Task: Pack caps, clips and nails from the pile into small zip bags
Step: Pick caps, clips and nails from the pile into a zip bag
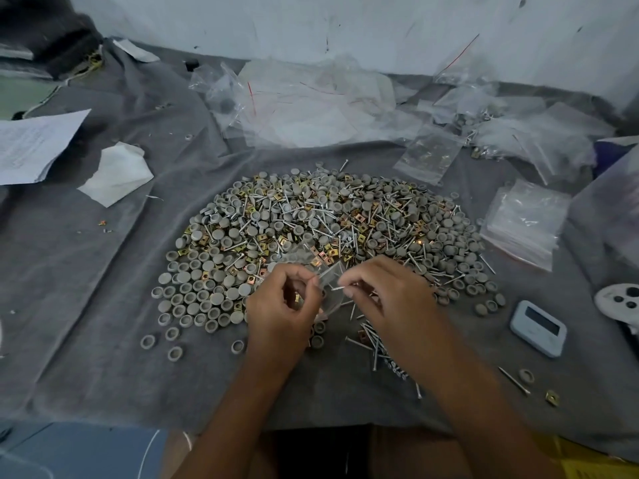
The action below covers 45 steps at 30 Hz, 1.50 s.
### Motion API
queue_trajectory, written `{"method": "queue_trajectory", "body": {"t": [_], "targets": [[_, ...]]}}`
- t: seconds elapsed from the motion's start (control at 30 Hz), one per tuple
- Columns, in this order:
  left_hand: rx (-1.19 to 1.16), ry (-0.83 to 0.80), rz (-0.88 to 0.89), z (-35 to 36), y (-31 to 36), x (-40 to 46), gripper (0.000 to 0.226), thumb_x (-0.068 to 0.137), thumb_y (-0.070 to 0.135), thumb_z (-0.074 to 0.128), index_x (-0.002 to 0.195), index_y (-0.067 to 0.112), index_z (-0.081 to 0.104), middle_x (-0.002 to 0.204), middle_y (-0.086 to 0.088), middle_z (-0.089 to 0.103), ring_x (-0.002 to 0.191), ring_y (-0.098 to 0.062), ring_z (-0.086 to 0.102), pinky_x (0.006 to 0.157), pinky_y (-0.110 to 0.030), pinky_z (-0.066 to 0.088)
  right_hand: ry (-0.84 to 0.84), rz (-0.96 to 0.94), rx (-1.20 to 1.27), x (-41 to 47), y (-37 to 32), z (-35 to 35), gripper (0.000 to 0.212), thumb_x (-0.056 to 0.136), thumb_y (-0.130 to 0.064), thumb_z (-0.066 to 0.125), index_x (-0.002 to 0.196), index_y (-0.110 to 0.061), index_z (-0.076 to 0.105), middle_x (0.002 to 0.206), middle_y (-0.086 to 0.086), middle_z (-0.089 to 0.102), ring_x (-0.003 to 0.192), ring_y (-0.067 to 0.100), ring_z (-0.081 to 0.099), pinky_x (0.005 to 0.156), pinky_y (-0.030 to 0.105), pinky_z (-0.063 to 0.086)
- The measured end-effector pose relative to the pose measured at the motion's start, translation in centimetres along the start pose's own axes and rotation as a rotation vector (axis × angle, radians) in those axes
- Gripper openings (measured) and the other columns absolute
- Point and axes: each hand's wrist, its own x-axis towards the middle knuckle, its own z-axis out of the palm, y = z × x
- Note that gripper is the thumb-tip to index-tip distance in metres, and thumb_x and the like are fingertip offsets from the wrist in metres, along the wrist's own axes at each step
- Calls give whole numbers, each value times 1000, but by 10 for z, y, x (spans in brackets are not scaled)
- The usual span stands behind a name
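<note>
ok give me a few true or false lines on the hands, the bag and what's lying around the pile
1. The left hand pinches a small clear zip bag. True.
2. The right hand holds a grey cap. False: it pinches a nail.
3. A blue timer lies right of the pile. True.
4. The stack of empty bags lies left of the pile. False: it lies to the right.
5. The cloth is grey. True.

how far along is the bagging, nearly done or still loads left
Early to midway, at a guess. Done: some filled bags lie at the far right, parts visible inside. In hand: the left hand holds a small zip bag open while the right hand feeds in a nail. Left: a big pile of caps, clips and nails, and a stack of empty bags.
</note>
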Motion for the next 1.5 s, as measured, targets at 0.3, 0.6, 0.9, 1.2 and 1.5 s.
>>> {"method": "queue_trajectory", "body": {"t": [0.3,0.6,0.9,1.2,1.5], "targets": [[-9,-1,12,-1,1,0,10,88,28,63,86,37,59,77,13,61,60,-3,56,49,-6,36,-3,190,-6,-9,24,-16,27,90,-33,69,114,-38,59,109,-24,57,97,-13,54,77,8,39],[-7,9,16,-1,-1,-1,9,89,28,63,86,35,59,73,12,60,58,-2,54,49,-6,34,-270,258,-271,-28,40,-23,6,94,-38,63,95,-41,57,96,-24,46,100,6,45,80,29,39],[12,10,11,-1,0,-1,22,89,14,68,87,34,59,74,12,60,60,-2,55,49,-5,35,-269,234,-200,-25,44,-27,6,101,-34,53,96,-37,53,103,-22,47,101,0,42,83,29,43],[11,5,4,-1,0,-1,21,89,12,68,88,31,60,75,11,60,61,-3,55,50,-6,36,-225,198,-179,-18,56,-21,12,102,-35,48,93,-35,56,100,-20,50,100,3,47,83,31,45],[11,11,8,-1,0,-1,9,89,21,65,88,29,61,76,11,61,62,-4,56,51,-6,36,144,209,477,-1,20,-12,18,99,-45,53,97,-30,63,78,-10,63,63,4,54,55,17,42]]}}
